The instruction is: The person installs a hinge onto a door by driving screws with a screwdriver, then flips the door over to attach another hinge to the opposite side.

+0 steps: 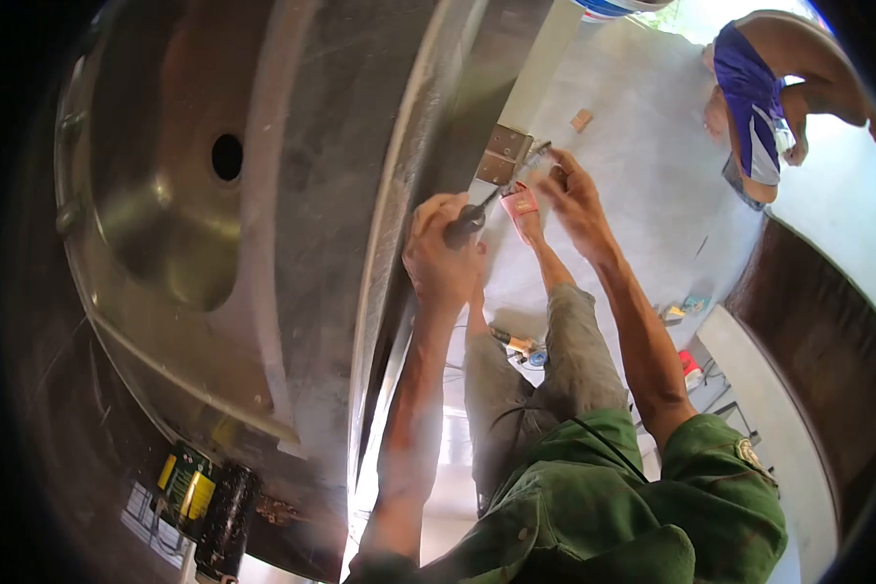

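My left hand [438, 255] is wrapped around the black handle of a screwdriver [464, 226]. The tool's thin dark shaft slants up and right toward a small, blurred metal piece [538, 151]. Beside that piece is my right hand [574, 200], its fingers curled with the tips close together; what they hold cannot be made out. Just left of the metal piece, a brown metal hinge plate [504, 154] with holes sits against the edge of the large steel panel [331, 195]. Below the shaft shows my foot in a red sandal [522, 206].
A bowed metal wall with a round hole [227, 157] fills the left side. A bent-over person in purple shorts [747, 102] is at upper right. A power tool [516, 343] lies on the floor by my legs, and a curved brown sheet [818, 311] stands at right.
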A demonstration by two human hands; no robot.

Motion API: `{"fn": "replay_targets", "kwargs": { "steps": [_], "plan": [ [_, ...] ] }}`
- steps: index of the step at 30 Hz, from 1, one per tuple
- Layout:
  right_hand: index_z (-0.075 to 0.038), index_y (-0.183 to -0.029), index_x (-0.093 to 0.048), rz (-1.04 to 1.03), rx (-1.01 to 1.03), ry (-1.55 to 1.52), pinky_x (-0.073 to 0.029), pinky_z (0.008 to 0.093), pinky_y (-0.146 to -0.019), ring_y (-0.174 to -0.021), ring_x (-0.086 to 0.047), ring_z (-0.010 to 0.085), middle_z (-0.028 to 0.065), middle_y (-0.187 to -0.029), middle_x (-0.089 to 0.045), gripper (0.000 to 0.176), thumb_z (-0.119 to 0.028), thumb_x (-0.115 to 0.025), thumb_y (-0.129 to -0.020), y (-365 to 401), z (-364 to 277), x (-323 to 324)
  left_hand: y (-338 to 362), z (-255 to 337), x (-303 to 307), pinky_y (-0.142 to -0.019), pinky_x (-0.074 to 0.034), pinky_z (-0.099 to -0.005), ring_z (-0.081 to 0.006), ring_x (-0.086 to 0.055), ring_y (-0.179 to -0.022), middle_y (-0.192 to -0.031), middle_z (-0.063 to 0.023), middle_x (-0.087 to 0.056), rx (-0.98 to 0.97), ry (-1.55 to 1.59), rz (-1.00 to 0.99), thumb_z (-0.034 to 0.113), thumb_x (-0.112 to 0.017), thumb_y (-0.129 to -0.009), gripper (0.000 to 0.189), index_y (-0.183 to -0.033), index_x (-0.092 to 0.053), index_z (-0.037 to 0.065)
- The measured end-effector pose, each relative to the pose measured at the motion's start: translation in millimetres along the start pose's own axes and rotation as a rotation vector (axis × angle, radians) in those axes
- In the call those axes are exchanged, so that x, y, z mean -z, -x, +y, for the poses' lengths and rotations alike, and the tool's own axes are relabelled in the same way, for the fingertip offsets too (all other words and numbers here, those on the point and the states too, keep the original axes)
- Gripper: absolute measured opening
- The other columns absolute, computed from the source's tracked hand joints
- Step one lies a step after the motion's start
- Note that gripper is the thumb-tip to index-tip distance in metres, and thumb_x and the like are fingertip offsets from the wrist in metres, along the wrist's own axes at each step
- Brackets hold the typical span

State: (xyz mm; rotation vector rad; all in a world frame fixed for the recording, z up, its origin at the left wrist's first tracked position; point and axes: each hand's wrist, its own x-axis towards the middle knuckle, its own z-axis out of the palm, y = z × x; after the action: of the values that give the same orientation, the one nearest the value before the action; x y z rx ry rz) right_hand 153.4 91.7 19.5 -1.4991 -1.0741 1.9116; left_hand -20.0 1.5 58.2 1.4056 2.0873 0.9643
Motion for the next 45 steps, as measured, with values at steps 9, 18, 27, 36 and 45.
{"fn": "replay_targets", "kwargs": {
  "steps": [9, 18, 27, 36, 45],
  "plan": [
    [-0.016, -0.146, -0.039, 0.077, 0.162, 0.158, -0.038, 0.0225, -0.065, -0.064, -0.037, 0.0084, -0.0051, -0.068, -0.033, 0.083, -0.009, -0.079, -0.074, -2.5, 23.4, -14.5, -28.1, -14.9, -31.7, -0.073, -0.053, -0.0337, -0.0243, -0.068, -0.083, -0.094, -0.0132, -0.068, 0.047, 0.132, -0.005, 0.011, -0.072, -0.086, 0.017, -0.099, -0.068, -0.001],
    [-0.018, -0.147, -0.040, 0.079, 0.259, 0.292, -0.036, 0.0247, -0.061, -0.063, -0.034, 0.0104, -0.0045, -0.068, -0.029, 0.093, -0.008, -0.084, -0.066, -1.1, 18.4, -14.0, -31.8, -23.4, -32.7, -0.077, -0.053, -0.0300, -0.0166, -0.067, -0.086, -0.097, -0.0106, -0.069, 0.072, 0.205, -0.084, 0.010, -0.071, -0.087, 0.021, -0.106, -0.068, 0.001],
    [-0.014, -0.151, -0.030, 0.059, 0.275, 0.208, -0.031, 0.0232, -0.057, -0.060, -0.033, 0.0074, -0.0059, -0.064, -0.030, 0.099, -0.012, -0.085, -0.069, -4.4, 39.1, -22.9, -32.6, -34.2, -30.9, -0.084, -0.051, -0.0271, -0.0127, -0.063, -0.092, -0.103, -0.0065, -0.069, 0.147, 0.338, -0.253, 0.010, -0.071, -0.088, 0.032, -0.117, -0.065, 0.001],
    [-0.016, -0.150, -0.029, 0.070, 0.269, 0.108, -0.029, 0.0258, -0.054, -0.054, -0.031, 0.0082, -0.0043, -0.059, -0.030, 0.098, -0.010, -0.082, -0.067, -8.0, 48.8, -26.6, -42.9, -36.1, -24.5, -0.087, -0.049, -0.0278, -0.0146, -0.062, -0.095, -0.111, -0.0090, -0.066, 0.180, 0.433, -0.342, 0.009, -0.072, -0.086, 0.039, -0.124, -0.063, 0.003],
    [-0.011, -0.151, -0.027, 0.118, 0.236, 0.160, -0.028, 0.0215, -0.057, -0.058, -0.032, 0.0059, -0.0078, -0.062, -0.034, 0.107, -0.017, -0.090, -0.064, -5.6, 34.2, -27.0, -55.6, -35.9, -20.9, -0.086, -0.050, -0.0283, -0.0153, -0.062, -0.098, -0.114, -0.0097, -0.064, 0.215, 0.467, -0.423, 0.009, -0.073, -0.085, 0.044, -0.127, -0.061, 0.004]
  ]
}}
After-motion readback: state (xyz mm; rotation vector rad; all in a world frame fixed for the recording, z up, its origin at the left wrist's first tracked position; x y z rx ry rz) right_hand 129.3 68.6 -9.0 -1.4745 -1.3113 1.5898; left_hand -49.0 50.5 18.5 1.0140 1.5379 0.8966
